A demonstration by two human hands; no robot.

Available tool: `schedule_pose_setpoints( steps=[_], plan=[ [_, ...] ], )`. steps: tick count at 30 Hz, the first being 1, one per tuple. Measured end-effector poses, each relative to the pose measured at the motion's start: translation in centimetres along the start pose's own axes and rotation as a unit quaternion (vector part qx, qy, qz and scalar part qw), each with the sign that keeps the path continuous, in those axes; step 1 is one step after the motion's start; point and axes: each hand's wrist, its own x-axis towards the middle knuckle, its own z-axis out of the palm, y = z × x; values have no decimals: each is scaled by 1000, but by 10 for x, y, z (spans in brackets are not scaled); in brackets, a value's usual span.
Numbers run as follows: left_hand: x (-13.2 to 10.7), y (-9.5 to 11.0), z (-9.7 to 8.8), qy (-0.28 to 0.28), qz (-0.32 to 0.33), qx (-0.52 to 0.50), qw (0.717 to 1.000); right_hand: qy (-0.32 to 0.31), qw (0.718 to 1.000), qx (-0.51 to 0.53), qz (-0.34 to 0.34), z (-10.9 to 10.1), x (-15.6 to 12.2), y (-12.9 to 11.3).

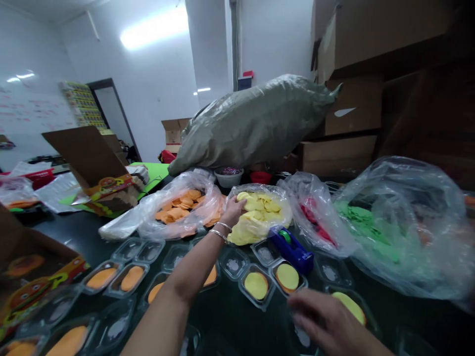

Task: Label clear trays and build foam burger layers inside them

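My left hand (233, 210), with bangles on the wrist, reaches into an open plastic bag of yellow discs (261, 210), and its fingers curl on some of the discs at the bag's mouth. My right hand (319, 319) hovers low at the front, blurred, fingers stretched out over clear plastic trays (233, 264). It is beside a tray holding a yellow disc (349, 305). Two more trays hold yellow discs (256, 285). Several trays to the left hold orange discs (131, 278).
A bag of orange discs (181, 207) lies left of the yellow bag; bags of red pieces (311, 215) and green pieces (365, 222) lie to the right. A blue tape dispenser (291, 247) sits among the trays. Cardboard boxes (352, 106) and a grey sack (256, 123) stand behind.
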Motion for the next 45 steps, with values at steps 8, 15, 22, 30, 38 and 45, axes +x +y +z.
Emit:
schedule_pose_setpoints(
  steps=[8,15,22,30,38,45],
  plan=[
    [-122,11,-33,-90,-86,-206,971,163,884,403,170,43,134,-25],
    [-182,25,-115,10,-137,-248,959,43,921,373,105,92,133,-40],
    [-223,5,-179,35,-161,-213,963,21,994,76,81,143,164,-46],
    [-237,-12,-199,24,-224,-270,936,20,990,-139,-3,169,168,-44],
    [-245,0,-178,3,-191,-223,956,7,999,44,4,166,175,-93],
    [-257,5,-204,73,-123,5,990,-58,993,93,-29,152,142,-95]
  ],
)
